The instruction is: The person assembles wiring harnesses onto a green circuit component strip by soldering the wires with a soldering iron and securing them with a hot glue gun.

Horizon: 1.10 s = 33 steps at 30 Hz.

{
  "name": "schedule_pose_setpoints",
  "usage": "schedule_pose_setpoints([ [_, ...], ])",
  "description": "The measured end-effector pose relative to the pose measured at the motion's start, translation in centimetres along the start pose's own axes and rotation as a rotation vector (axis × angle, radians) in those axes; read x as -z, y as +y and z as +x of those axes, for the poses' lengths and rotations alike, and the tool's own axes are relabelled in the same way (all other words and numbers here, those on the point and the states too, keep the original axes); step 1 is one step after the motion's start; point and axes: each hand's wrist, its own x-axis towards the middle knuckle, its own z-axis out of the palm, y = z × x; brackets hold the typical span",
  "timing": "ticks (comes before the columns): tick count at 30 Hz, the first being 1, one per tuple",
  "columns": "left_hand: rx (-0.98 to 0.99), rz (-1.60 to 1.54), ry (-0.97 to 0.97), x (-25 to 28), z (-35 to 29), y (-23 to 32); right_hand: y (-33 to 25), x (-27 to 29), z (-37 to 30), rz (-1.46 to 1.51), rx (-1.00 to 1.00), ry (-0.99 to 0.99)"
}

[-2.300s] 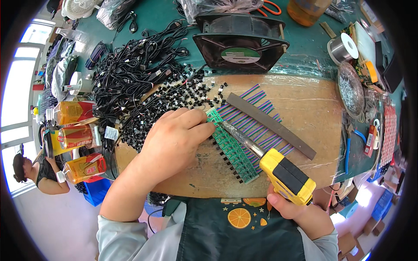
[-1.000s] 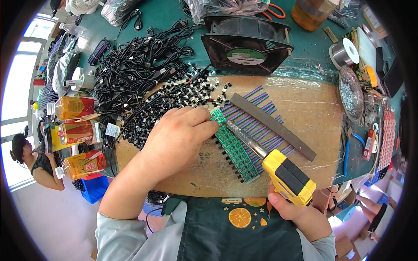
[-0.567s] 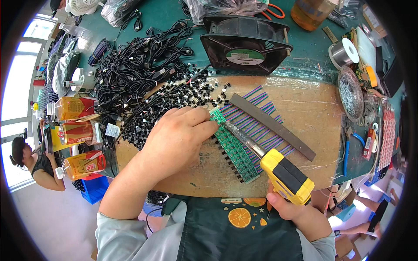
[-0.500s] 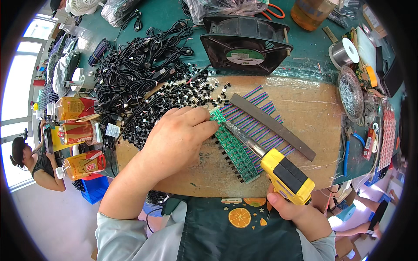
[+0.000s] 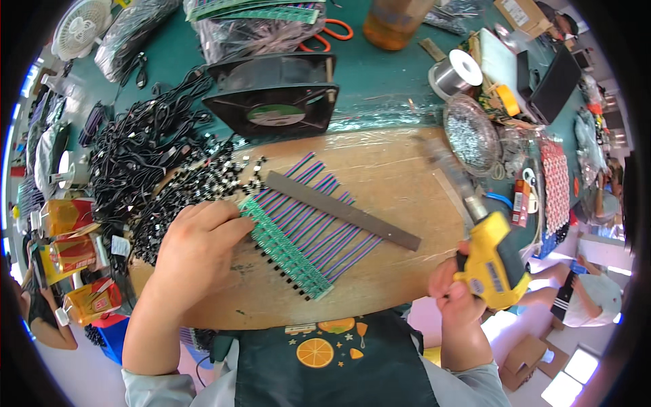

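Observation:
A green circuit board panel (image 5: 288, 252) lies slanted on the brown work board (image 5: 380, 285), with small black connectors along its lower-left edge. Purple, green and black wires (image 5: 313, 234) run from its other side, under a dark flat bar (image 5: 346, 213). My left hand (image 5: 200, 247) is closed at the panel's upper-left end, thumb and fingertips gripping its edge. Off to the right, my right hand (image 5: 456, 295) is wrapped round the handle of a yellow soldering gun (image 5: 496, 261). Its blurred metal tip points up beside a round metal dish (image 5: 471, 136), apart from the panel.
Small black connectors (image 5: 180, 193) and tangled black cables (image 5: 146, 139) heap up at the left. A black fan (image 5: 274, 102) stands at the back. Behind the dish is a solder spool (image 5: 456, 73). Orange bottles (image 5: 91, 298) line the left edge; another person (image 5: 588, 292) sits at right.
The soldering gun has come away from the panel and swung right with my right hand. My left hand stays at the panel's end. The whole view has shifted to the right.

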Motion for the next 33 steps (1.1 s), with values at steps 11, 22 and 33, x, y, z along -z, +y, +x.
schedule_pose_setpoints([
  [11,-0.027,0.011,0.013,-0.2,0.1,0.1,0.1,3.5,1.5,0.017,0.101,0.165],
  [22,0.009,-0.007,-0.02,-0.1,-0.2,-0.4,1.2,-2.7,-1.8,-0.267,-0.188,-0.571],
  [33,0.003,-0.069,0.004,-0.3,-0.4,-0.9,1.3,-4.3,-1.9,-0.25,-0.417,-0.552],
])
